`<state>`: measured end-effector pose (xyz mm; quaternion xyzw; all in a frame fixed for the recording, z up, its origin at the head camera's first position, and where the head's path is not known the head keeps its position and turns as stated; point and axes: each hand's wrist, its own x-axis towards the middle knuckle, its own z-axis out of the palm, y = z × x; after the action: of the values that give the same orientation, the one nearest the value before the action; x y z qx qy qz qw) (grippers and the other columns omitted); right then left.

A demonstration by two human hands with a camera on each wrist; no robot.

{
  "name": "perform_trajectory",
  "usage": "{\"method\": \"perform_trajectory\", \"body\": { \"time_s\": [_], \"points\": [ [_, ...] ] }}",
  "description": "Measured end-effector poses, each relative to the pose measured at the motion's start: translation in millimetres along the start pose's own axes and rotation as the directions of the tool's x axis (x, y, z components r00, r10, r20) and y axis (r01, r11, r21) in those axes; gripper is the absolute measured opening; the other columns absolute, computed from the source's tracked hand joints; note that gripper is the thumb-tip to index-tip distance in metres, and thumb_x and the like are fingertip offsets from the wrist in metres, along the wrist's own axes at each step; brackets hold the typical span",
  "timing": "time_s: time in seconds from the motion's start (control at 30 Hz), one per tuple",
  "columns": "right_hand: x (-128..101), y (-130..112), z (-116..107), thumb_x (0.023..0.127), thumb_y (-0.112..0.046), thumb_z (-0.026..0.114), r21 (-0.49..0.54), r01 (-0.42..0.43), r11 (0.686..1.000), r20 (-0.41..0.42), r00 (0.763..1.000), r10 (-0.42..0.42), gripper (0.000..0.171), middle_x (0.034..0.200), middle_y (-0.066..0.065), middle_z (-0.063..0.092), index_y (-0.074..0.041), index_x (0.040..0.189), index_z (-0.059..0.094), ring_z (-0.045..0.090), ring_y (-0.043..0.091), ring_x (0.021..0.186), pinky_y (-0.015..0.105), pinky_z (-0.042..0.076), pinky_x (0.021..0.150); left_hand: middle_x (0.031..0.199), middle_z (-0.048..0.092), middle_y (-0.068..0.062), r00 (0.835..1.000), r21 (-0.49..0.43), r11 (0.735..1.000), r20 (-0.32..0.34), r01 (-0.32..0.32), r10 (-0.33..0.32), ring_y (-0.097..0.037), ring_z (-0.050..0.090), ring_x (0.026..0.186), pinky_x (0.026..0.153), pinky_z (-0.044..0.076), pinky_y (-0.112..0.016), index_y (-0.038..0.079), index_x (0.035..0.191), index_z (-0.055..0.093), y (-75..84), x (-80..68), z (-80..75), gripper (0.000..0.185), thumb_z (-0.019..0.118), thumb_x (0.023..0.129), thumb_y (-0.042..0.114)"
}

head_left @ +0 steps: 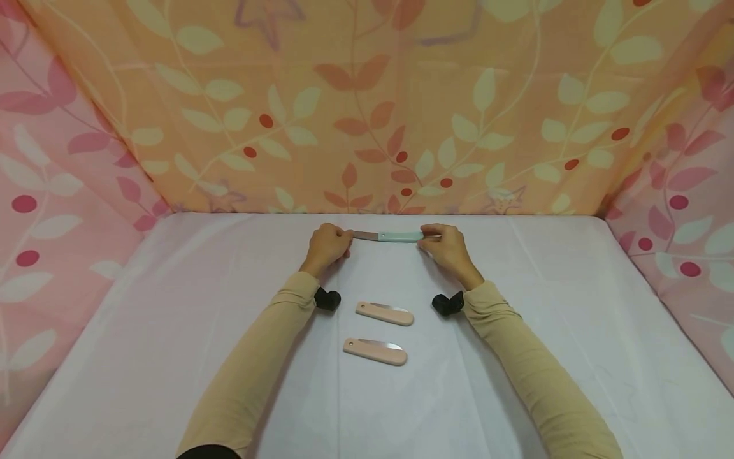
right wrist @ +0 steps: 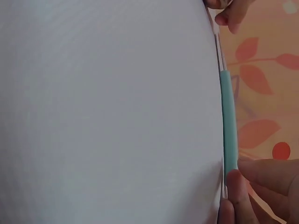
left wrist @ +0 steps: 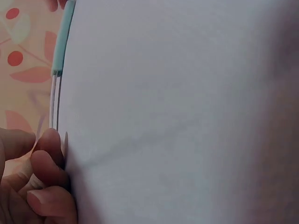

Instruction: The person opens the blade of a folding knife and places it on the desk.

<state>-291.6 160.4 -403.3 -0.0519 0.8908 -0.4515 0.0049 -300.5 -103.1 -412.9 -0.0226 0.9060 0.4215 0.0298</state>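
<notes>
Near the far edge of the table, a knife with a mint-green handle (head_left: 401, 236) lies crosswise between the two hands. Its narrow metal blade (head_left: 365, 236) points left. My left hand (head_left: 329, 247) pinches the blade's far end, and the fingertips hide the tip. At the other end, my right hand (head_left: 448, 248) holds the handle between thumb and fingers. A thin metallic piece shows beside the right fingers; what it is, I cannot tell. In the right wrist view the green handle (right wrist: 229, 121) runs up from the right thumb and fingers.
Two closed folding knives with beige handles, an upper one (head_left: 385, 313) and a lower one (head_left: 375, 352), lie between the forearms. A white cloth (head_left: 143, 357) covers the table. Patterned fabric walls (head_left: 367, 127) stand at the back and both sides.
</notes>
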Motion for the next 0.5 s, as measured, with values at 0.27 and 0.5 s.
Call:
{"method": "perform_trajectory", "body": {
  "time_s": [0.27,0.5],
  "points": [
    [-2,0,-1,0.092,-0.007,0.067,0.008,-0.006,1.0,0.013,1.0,0.006,0.048,0.138,0.022,0.058,0.001,0.138,0.055,0.065,0.033,0.118,0.043,0.053,0.095,0.063,0.063,0.001,0.999,-0.089,0.995,0.033,-0.038,0.041,-0.009,0.05,0.053,0.051,0.042,-0.021,0.003,0.097,0.069,-2.9,-3.9,-3.5,0.029,0.057,0.1,0.029],
    [-8,3,-4,0.091,-0.008,0.068,0.046,0.03,0.998,0.022,0.999,-0.032,0.048,0.139,0.022,0.057,0.001,0.137,0.055,0.064,0.035,0.119,0.047,0.052,0.097,0.074,0.066,-0.005,0.993,-0.127,0.991,0.098,-0.049,0.062,-0.012,0.055,0.057,0.052,0.046,-0.023,0.002,0.108,0.065,-2.0,-13.2,-8.0,0.029,0.056,0.102,0.029]
  ]
}}
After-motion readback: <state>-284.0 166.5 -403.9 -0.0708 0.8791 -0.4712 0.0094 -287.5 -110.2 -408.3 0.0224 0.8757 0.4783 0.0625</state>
